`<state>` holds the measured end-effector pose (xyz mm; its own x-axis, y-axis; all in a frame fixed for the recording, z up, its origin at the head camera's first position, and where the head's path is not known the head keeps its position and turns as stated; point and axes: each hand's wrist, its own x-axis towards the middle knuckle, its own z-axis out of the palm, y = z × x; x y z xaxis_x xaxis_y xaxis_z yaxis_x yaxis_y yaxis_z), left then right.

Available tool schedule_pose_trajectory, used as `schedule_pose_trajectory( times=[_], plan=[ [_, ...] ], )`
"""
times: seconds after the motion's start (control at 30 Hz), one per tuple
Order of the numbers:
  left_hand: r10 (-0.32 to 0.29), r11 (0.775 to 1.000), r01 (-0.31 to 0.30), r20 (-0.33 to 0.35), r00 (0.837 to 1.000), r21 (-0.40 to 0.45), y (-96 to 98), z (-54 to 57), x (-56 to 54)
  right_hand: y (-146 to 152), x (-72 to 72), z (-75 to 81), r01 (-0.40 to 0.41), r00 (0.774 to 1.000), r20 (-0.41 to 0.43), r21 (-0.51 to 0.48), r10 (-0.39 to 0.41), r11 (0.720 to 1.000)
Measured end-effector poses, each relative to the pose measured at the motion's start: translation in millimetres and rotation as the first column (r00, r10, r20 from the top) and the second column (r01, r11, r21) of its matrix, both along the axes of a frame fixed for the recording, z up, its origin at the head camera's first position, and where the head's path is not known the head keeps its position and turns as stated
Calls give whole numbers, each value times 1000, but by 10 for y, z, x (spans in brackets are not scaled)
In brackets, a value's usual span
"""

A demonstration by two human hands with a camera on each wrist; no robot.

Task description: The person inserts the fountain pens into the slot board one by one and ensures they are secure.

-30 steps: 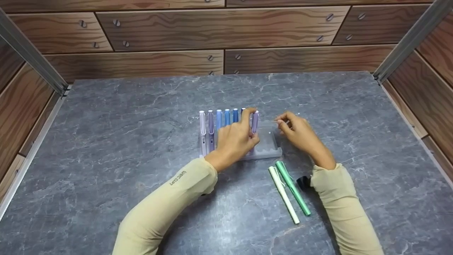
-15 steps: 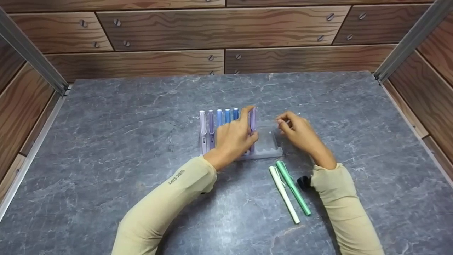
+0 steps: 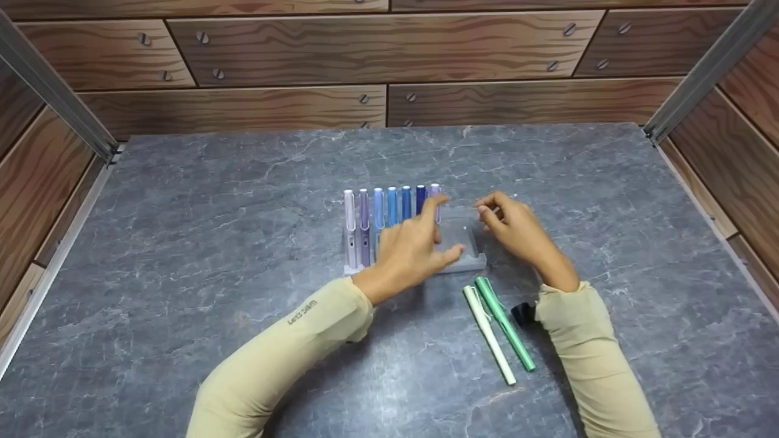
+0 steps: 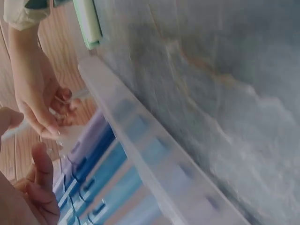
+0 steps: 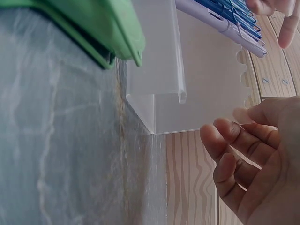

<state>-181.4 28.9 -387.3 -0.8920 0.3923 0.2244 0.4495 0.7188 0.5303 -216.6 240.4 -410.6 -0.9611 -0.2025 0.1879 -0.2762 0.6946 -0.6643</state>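
A translucent pen stand holds a row of capped pens, running from pale lilac and purple through blues to a navy pen. At the row's right end stands a lilac pen. My left hand is over the row, its index finger and thumb spread apart beside the lilac pen, gripping nothing; it hides the lower parts of several pens. At the stand's upper right corner, my right hand pinches the edge of the back panel between thumb and finger.
A pale green pen and a green pen lie side by side on the marbled table, in front of the stand. Near the right sleeve is a black object. Wood-patterned walls border the table.
My left hand has set the lilac pen beside the navy one and let go of it, its thumb and index finger parting. The right hand has stayed at the stand's corner.
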Motion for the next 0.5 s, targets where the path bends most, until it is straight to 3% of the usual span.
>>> schedule_pose_trajectory(
  times=[0.13,0.5],
  plan=[
    [-41,999,41,41,998,-6,38,-10,81,2,-2,-4,-3,1000,-10,6,3,1000],
    [-84,996,87,117,990,-24,123,-41,200,-4,5,3,4,1000,-14,14,-3,1000]
  ],
)
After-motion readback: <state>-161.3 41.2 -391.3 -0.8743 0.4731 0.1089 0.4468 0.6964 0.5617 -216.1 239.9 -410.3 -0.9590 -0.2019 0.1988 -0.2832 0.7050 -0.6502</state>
